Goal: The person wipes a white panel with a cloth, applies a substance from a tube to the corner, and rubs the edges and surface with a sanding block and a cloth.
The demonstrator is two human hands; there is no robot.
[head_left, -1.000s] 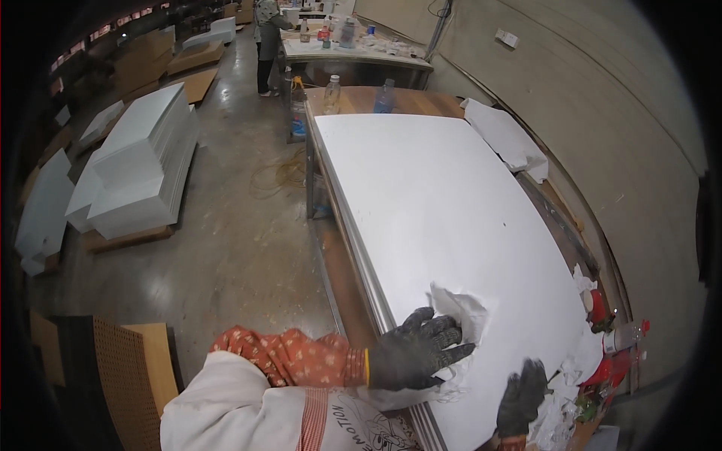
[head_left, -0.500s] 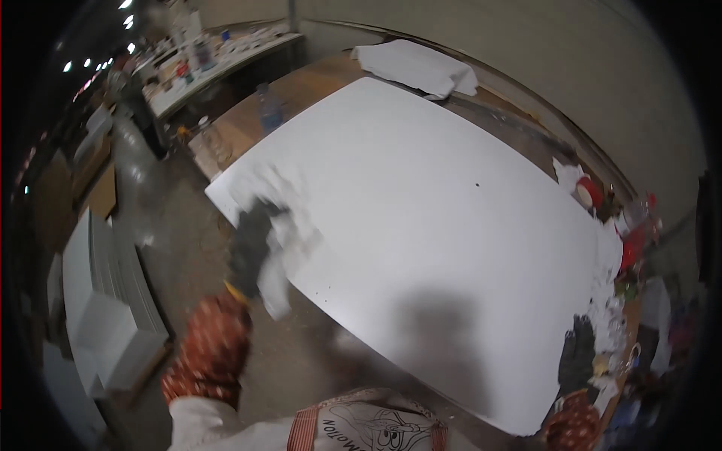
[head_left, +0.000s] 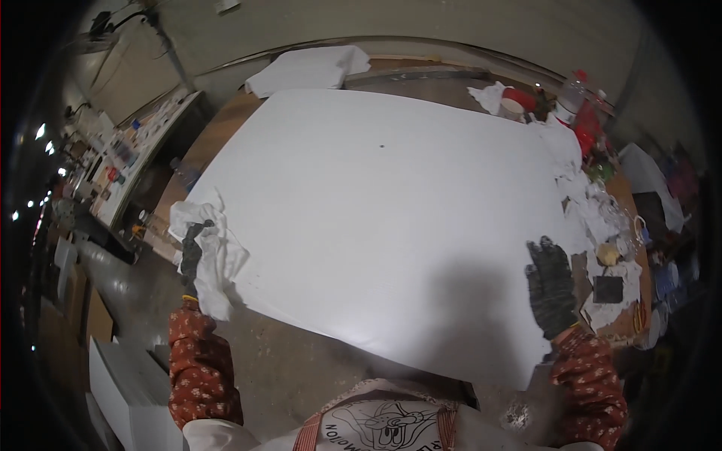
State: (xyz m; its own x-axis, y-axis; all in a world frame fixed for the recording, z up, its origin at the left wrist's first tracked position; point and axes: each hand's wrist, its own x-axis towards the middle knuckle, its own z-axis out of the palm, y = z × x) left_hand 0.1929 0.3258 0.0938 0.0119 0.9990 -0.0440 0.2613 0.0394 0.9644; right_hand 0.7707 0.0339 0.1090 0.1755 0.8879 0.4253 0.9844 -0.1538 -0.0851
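A large smooth white panel [head_left: 361, 225] lies before me, a small dark spot on its far half. My left hand [head_left: 192, 259], in a dark glove with a yellow cuff edge, grips a crumpled white cloth [head_left: 216, 267] at the panel's left edge. Part of the cloth hangs down over that edge. At the right edge, my right hand [head_left: 551, 289] rests flat on the panel in a matching dark glove, fingers stretched out and holding nothing. Both forearms wear rust-coloured patterned sleeve covers.
Under the panel is a wooden table [head_left: 197, 161], with a clear bottle [head_left: 184, 174] at its left. White sheeting [head_left: 308, 69] lies at the back. Crumpled paper [head_left: 590, 207], a red tape roll [head_left: 517, 101] and a dark square block [head_left: 608, 289] crowd the right. Stacked boards [head_left: 128, 391] stand lower left.
The view has swung left. My left hand and the cloth, blurred before, now show sharply at the panel's left edge. My right hand appears farther up the right edge, its fingers more visible.
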